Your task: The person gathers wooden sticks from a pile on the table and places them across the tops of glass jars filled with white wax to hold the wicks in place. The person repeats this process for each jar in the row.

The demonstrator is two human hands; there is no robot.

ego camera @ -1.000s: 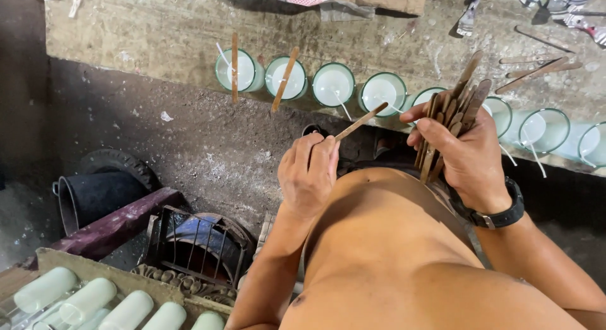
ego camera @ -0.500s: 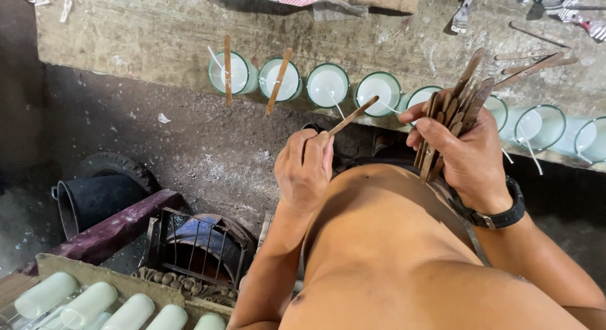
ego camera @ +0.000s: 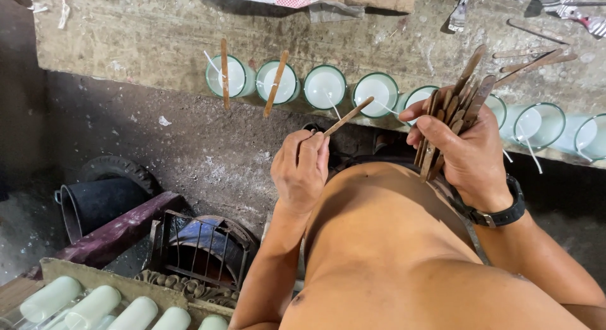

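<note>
My left hand pinches a single thin wooden stick that points up toward a row of glass cups of white wax on a concrete ledge. My right hand, with a black watch on the wrist, grips a bundle of wooden sticks fanned upward. The two leftmost cups each carry a stick laid across the rim. The other cups show loose white wicks. My bare torso fills the lower middle of the view.
A dark bucket and a tyre stand on the floor at left. A metal wire grate sits below my left arm. Several white wax cylinders lie in a box at bottom left. Tools and loose sticks lie on the ledge's far right.
My left hand has shifted slightly right with its stick, closer to the middle cups. The right hand keeps its bundle in much the same place.
</note>
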